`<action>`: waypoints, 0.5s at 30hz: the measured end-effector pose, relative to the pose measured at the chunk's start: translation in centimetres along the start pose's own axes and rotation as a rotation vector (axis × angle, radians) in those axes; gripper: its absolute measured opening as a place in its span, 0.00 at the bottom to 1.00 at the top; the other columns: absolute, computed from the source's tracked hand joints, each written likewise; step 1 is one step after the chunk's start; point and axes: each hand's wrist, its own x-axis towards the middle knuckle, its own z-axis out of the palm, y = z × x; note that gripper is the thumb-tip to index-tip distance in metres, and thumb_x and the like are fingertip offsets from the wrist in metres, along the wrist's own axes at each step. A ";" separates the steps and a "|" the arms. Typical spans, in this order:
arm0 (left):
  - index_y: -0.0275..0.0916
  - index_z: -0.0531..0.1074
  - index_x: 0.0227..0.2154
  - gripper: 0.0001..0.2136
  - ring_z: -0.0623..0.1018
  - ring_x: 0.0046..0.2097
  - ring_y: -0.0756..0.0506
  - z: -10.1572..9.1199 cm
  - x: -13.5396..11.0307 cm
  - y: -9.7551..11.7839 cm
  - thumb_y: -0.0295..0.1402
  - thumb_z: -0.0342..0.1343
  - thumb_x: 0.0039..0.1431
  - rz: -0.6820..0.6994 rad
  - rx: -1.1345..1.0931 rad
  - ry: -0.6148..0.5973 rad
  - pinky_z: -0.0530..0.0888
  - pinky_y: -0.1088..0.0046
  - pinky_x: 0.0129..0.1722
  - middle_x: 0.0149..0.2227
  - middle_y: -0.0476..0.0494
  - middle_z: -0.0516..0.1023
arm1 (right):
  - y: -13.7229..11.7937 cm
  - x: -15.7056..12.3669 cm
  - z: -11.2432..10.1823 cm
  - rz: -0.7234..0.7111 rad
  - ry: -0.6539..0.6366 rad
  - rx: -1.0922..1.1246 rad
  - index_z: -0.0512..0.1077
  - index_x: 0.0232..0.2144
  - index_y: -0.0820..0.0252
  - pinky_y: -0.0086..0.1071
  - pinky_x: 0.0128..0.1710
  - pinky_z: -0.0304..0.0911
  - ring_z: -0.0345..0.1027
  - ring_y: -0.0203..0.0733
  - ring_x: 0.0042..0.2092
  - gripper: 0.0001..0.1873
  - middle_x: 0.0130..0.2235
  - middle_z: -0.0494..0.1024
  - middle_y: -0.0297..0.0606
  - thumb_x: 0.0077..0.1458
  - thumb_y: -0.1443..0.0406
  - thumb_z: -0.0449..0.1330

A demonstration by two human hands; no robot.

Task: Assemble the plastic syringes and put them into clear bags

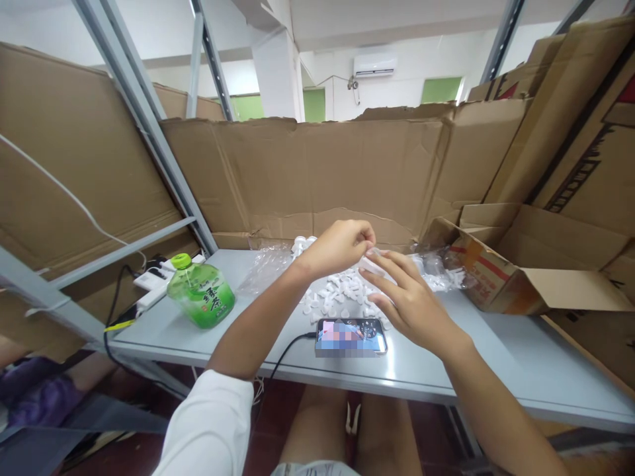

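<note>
left hand: the left hand (337, 248) is curled shut, and a small white piece (371, 250) is pinched at its fingertips, above the pile.
right hand: the right hand (409, 301) is held flat with fingers spread; a white part (371, 266) is touched by its fingertips, but whether it is gripped cannot be told.
where the pieces are: the two white bits are held close together between both hands, over the middle of the tabletop (496, 357).
which way: the pieces are too small for their long side to be made out.
pile: many small white pieces (337, 294) are spread under the hands; they are too many to be counted.
clear bags: crinkly clear plastic (265, 268) is seen just beside the pile on the left.
phone: one phone (351, 336) is laid flat near the front edge, its long side running left to right, with a black cable (285, 354) plugged in.
bottle: one green drink bottle (201, 293) is stood at the left.
power strip: one white power strip (153, 281) is laid behind the bottle.
box: one open cardboard box (501, 277) is lying on the right.
walls: cardboard sheets (317, 178) are stood up behind the tabletop.
</note>
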 end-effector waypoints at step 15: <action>0.34 0.70 0.29 0.08 0.70 0.27 0.54 -1.2 2.4 1.1 0.24 0.47 0.47 -0.056 -0.094 -0.156 0.62 0.78 0.24 0.30 0.44 0.75 | 2.8 -0.1 1.2 0.205 0.003 0.074 0.61 0.51 0.49 0.51 0.58 0.45 0.40 0.52 0.62 0.22 0.61 0.52 0.39 0.53 0.57 0.56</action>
